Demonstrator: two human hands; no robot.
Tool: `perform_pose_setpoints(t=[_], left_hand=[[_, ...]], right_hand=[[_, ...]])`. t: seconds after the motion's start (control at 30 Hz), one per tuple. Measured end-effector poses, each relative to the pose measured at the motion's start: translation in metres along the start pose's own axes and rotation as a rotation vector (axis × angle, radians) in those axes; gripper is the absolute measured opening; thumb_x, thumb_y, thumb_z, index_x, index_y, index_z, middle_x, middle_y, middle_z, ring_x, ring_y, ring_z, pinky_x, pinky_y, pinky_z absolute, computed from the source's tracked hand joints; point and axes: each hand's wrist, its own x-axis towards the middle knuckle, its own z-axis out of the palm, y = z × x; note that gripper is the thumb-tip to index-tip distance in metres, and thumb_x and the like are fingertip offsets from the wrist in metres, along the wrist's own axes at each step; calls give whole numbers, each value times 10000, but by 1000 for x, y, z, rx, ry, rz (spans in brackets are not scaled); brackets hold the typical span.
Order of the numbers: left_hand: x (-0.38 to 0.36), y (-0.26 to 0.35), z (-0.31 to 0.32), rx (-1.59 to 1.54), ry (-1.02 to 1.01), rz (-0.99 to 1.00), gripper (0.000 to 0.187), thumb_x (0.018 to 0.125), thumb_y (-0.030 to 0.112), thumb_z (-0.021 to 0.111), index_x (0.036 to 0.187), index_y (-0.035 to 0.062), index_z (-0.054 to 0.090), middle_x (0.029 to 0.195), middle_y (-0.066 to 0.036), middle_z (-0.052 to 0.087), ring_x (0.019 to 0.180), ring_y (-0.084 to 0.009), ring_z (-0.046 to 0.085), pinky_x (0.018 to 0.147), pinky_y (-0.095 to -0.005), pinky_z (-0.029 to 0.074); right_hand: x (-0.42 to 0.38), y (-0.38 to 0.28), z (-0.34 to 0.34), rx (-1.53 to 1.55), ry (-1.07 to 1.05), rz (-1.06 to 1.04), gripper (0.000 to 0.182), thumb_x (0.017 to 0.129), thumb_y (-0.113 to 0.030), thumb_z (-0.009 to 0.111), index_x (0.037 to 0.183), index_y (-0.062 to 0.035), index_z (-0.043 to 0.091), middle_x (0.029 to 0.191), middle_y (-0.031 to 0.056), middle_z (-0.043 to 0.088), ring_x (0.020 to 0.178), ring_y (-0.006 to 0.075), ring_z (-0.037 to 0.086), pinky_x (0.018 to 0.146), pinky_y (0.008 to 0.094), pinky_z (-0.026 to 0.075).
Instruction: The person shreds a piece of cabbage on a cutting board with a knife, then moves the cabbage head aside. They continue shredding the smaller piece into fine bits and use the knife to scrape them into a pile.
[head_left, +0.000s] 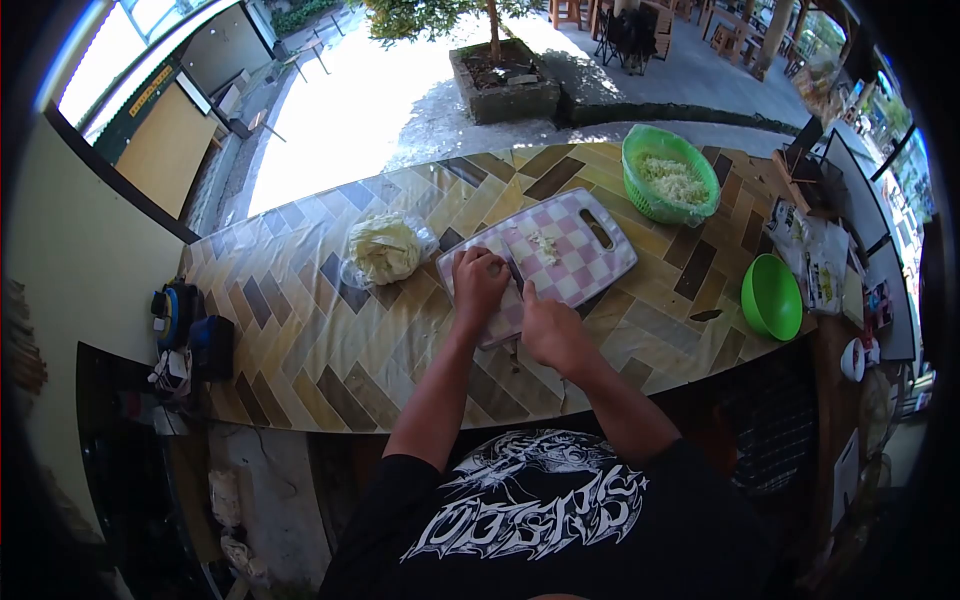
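Pink-checked cutting board [585,255] lay on the tabletop [330,340]. Left hand [478,283] was pressed closed on the vegetable piece; right hand [548,330] was clamped on the knife [515,272]. Fingertips are best kept curled back.

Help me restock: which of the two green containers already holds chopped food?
The green perforated basket at the table's far edge; it holds pale shredded food. The smooth green bowl nearer the person looks empty.

Single head-worn view, wide fisheye, looking forward and steeply down over the person's chest. Desk [330,340] sits close below, spanning the frame. Sunlit yard [400,110] fills the far upper edge.
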Motion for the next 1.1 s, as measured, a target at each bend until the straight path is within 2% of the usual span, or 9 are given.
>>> perform_pose_setpoints(t=[0.27, 0.47, 0.73, 0.87, 1.1], left_hand=[[-1, -2, -1, 11, -6, 6, 166, 826, 162, 816, 930, 34, 833, 1055, -125, 724, 1092, -344, 616, 1002, -450, 498], [-2, -2, 0, -4, 13, 11, 172, 834, 159, 814, 930, 17, 825, 1058, -136, 721, 1090, -351, 618, 1001, -455, 498], [-3, -6, 1, -17, 12, 1, 191, 834, 163, 814, 937, 2, 819, 1053, -157, 713, 1092, -365, 617, 1000, -463, 497], [-2, -4, 0, -29, 16, -19, 195, 832, 164, 815, 938, 2, 820, 1053, -155, 711, 1096, -366, 619, 1001, -461, 499], [-3, -6, 2, -23, 20, -12, 192, 839, 162, 809, 944, 1, 823, 1058, -155, 714, 1099, -364, 624, 1004, -459, 502]], right_hand=[[12, -3, 32, 34, 43, 15, 656, 992, -86, 537, 1573, 168, 371, 966, 315, 771, 917, 467, 784, 834, 552, 630], [4, -1, 8, -6, 55, -35, 649, 985, -87, 543, 1557, 173, 382, 916, 301, 773, 866, 451, 789, 790, 552, 636], [10, -2, 35, -3, 86, -18, 667, 968, -83, 551, 1559, 175, 382, 923, 296, 775, 871, 455, 788, 804, 543, 639], [10, 3, 13, 7, 51, -40, 682, 969, -84, 552, 1572, 175, 367, 921, 293, 777, 855, 455, 787, 791, 542, 639], [1, -8, 30, -3, -19, 27, 661, 1004, -108, 527, 1593, 143, 367, 1002, 330, 765, 953, 470, 778, 871, 543, 625]])
